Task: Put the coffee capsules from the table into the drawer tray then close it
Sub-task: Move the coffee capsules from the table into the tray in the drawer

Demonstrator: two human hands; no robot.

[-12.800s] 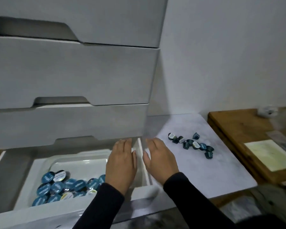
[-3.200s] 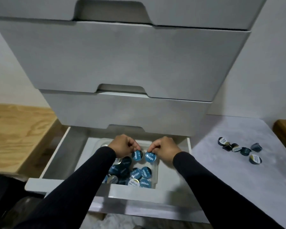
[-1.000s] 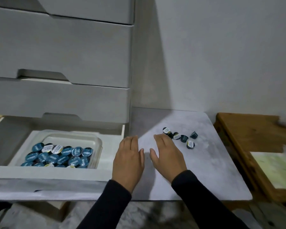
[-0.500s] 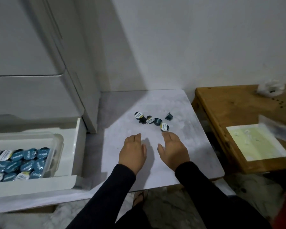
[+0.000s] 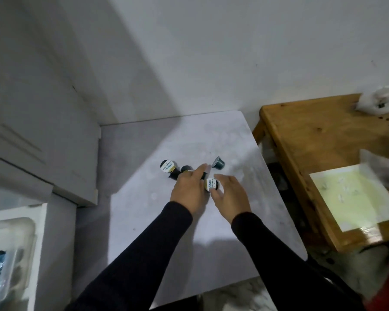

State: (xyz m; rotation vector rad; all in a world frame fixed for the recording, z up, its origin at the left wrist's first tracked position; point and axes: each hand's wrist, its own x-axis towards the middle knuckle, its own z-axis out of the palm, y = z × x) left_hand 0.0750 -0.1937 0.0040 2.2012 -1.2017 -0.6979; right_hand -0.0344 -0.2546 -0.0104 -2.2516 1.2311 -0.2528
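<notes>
**Hands reach the last capsules on the table**

Change since half a second earlier: both hands have moved forward from the table's middle onto the capsule cluster, and the view has swung right, leaving the drawer at the lower left edge.

Item 1, left hand (image 5: 190, 189): palm down over the cluster, fingers extended across the dark capsules; whether it has hold of any cannot be told.

Item 2, right hand (image 5: 230, 197): fingers partly curled beside a white-lidded capsule (image 5: 212, 184), touching it at thumb side; grip not closed.

Item 3, capsules on the table (image 5: 267, 254): one white-and-yellow-lidded capsule (image 5: 167, 166) toward the far left of the cluster, a dark capsule lying on its side (image 5: 218, 163) just beyond the fingertips, others partly hidden under the left hand.

Item 4, drawer tray (image 5: 14, 239): open, blue-lidded capsules visible inside.

Lettering: lid print is present but too blurred to read reliably.

Assessment: a further pickup is beginning; only a handful remain, then the drawer needs closing.
</notes>
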